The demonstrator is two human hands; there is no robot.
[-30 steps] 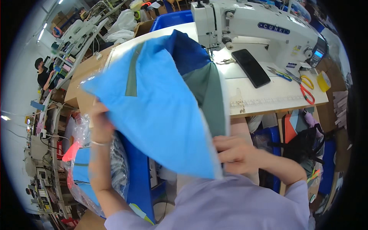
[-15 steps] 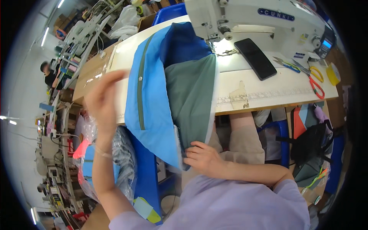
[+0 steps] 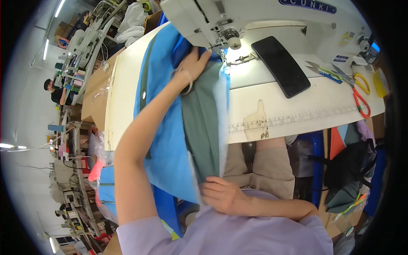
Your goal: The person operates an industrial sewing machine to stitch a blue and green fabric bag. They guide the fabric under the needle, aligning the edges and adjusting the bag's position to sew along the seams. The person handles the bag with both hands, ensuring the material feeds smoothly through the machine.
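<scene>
A bright blue and grey-green fabric piece [image 3: 165, 140] lies partly on the sewing table and hangs over its front edge. Its far end is at the needle area of the white sewing machine [image 3: 193, 25], beside a lit patch. My left hand [image 3: 191, 70] rests on the cloth close to the presser foot, its fingers stretched forward and apart. Below the table edge, my right hand [image 3: 224, 196] has its fingers closed on the near end of the cloth. A narrow dark green strip with a small pale pull runs along the blue part.
Right of the needle lies a black phone [image 3: 280, 66]. Farther right are blue-handled snips [image 3: 327, 74], red-and-yellow-handled scissors [image 3: 359, 95] and a yellow tape roll [image 3: 379, 83]. A ruler scale [image 3: 293, 118] runs along the table front. A person [image 3: 53, 90] is far off at left.
My left hand has swung from the left of the cloth onto it, near the needle. My right hand still grips the lower end. The view has shifted closer to the machine.
</scene>
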